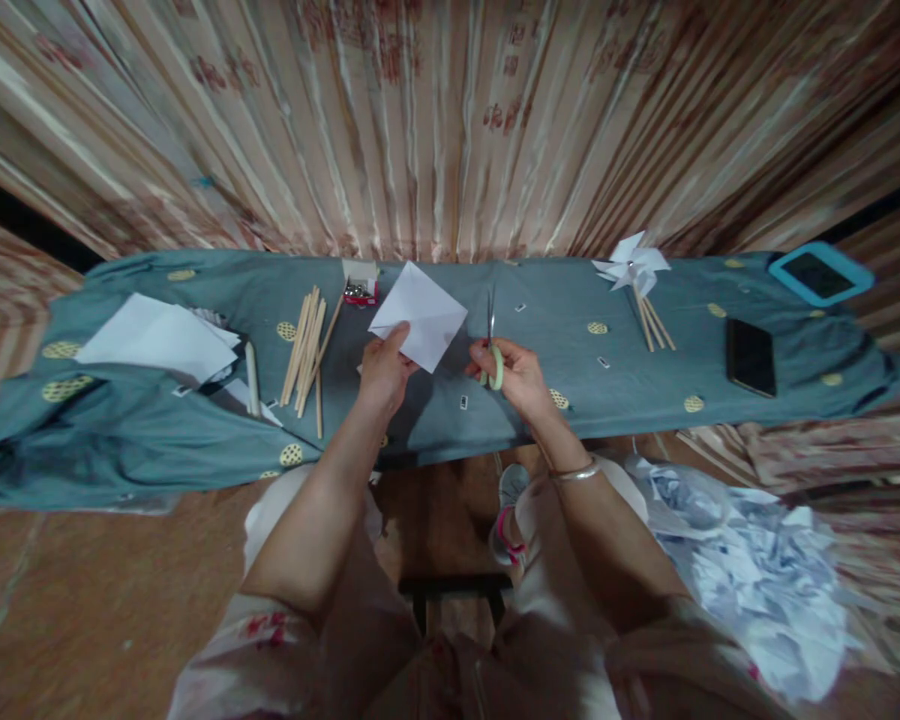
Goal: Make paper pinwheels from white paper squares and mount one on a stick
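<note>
Down by the right knee, a see-through bag bulges with crumpled paper [757, 570], all sharp ridges and soft grey hollows. A smooth metal bangle [576, 470] rings the right forearm. Just beyond, the right hand [511, 372] is closed round the scissors [499, 365], pale green loops in the grip, slim steel blades pointing away; whether the blades fully meet, I can't tell from here. The left hand [386, 372] pinches the sheet [424, 310], thumb on top, by its near left edge. That sheet is held above the middle of the table, square but turned like a diamond, crisp and matte, a faint crease across it.

Blades and sheet are apart. I'd judge this a cutting step, paused short of the paper; a cut would call for parted blades, a steady sheet and a careful aim.

The teal cloth [555, 300] is rumpled, dotted with yellow ovals. Straight wooden sticks [307, 350] lie at left, beside a loose white stack [154, 340]. At right sits a glossy dark phone [750, 357]. Farther back are a red box [361, 290] of shiny bits, a stiff-vaned pinwheel [632, 265] and a blue-rimmed tablet [821, 275]. Behind hangs the pleated curtain [450, 130].
</note>
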{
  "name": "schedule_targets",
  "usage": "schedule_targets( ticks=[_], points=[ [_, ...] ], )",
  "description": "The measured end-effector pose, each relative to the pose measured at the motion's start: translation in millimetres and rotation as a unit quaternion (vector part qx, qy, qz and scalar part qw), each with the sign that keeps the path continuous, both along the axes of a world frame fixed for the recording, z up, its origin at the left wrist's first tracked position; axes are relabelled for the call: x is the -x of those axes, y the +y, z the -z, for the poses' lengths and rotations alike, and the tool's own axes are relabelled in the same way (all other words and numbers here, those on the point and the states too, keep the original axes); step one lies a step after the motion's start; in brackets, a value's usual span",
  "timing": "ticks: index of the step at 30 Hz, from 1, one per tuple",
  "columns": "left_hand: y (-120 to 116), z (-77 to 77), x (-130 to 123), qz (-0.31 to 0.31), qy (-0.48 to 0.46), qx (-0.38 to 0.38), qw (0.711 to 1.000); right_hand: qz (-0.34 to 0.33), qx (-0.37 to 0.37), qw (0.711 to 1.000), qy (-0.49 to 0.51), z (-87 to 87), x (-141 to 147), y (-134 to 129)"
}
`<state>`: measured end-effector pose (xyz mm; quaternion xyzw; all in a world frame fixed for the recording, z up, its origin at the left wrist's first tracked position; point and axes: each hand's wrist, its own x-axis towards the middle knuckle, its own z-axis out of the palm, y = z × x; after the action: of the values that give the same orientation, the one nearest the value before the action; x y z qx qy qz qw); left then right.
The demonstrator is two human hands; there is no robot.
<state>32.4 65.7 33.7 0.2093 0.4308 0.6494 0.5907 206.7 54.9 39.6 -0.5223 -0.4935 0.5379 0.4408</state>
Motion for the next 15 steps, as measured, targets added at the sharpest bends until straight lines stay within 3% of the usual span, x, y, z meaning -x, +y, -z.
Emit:
schedule_targets(
  ticks=[3, 8, 15],
  points=[
    [-1, 1.9, -3, 0.038, 0.016, 0.000, 0.999, 0.069, -0.012, 0.997, 0.041, -4.6, -1, 7],
    [-2, 9.4, -4, 0.069, 0.057, 0.032, 0.995, 0.114, -0.015, 0.991, 0.071, -6.6, -3, 12],
    [-5, 12.6, -6, 0.107, 0.038, 0.035, 0.993, 0.115, 0.019, 0.992, 0.051, -3.2, -2, 16]
  ],
)
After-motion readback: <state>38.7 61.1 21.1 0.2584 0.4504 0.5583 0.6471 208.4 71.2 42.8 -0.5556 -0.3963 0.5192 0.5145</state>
